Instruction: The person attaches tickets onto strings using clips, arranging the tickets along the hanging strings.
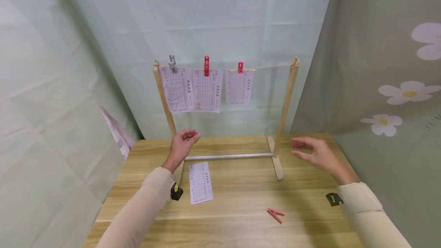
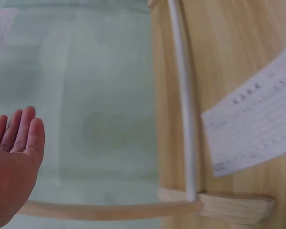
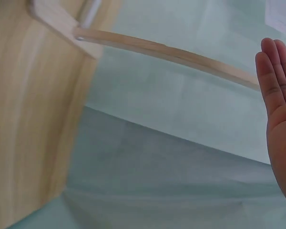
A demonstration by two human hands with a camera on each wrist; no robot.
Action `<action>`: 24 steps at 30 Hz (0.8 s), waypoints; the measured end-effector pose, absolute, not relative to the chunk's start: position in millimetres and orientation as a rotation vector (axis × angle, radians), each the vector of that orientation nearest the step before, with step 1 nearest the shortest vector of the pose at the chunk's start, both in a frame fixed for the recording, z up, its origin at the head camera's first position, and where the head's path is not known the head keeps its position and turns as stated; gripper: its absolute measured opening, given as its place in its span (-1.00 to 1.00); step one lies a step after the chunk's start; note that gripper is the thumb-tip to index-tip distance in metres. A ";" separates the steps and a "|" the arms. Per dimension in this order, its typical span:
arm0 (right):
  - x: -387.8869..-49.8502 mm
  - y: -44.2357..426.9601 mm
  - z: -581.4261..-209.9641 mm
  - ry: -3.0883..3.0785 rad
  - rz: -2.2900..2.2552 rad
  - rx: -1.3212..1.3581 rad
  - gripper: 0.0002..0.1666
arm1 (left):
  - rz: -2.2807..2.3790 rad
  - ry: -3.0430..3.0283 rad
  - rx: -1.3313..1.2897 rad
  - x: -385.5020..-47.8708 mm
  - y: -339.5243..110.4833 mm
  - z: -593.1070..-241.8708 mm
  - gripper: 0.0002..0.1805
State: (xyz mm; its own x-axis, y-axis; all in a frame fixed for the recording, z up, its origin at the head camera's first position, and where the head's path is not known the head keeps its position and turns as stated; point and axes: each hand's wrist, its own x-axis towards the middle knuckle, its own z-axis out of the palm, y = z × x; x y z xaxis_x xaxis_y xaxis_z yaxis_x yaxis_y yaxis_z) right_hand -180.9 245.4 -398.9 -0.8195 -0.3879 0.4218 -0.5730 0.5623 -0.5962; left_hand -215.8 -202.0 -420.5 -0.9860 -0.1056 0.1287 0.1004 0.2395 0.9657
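Observation:
My left hand (image 1: 183, 144) hovers by the left post of a wooden stand, fingers loosely bent and holding nothing. To the right of the right post (image 1: 286, 106), my right hand (image 1: 315, 151) is raised with a gap between thumb and fingers; in the right wrist view its fingers (image 3: 271, 81) look straight. A string (image 1: 272, 67) runs between the posts. From it hang printed sheets, held by a grey clip (image 1: 173, 64), a red clip (image 1: 206, 66) and a smaller red clip (image 1: 240, 67). One loose printed sheet (image 1: 201, 183) lies on the table below my left hand.
A pink clothespin (image 1: 275, 215) lies on the wooden table (image 1: 237, 194) toward the front right. A pale bar (image 1: 229, 157) joins the stand's feet. Pale green cloth (image 1: 224, 18) hangs behind, and flowered cloth (image 1: 389, 87) hangs at the right.

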 end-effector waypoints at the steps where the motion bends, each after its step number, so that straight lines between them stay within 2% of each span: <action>1: -178.8 246.3 -403.3 -2.571 1.113 0.780 -0.62 | -1.846 -2.340 0.005 -215.2 -204.0 -425.3 -0.61; 11: -161.4 243.0 -441.3 -2.591 1.197 0.769 -0.62 | -1.794 -2.428 0.119 -206.1 -219.0 -478.7 -0.64; 24: -140.8 231.3 -498.4 -2.653 1.299 0.820 -0.62 | -1.656 -2.484 0.232 -192.3 -222.0 -527.4 -0.67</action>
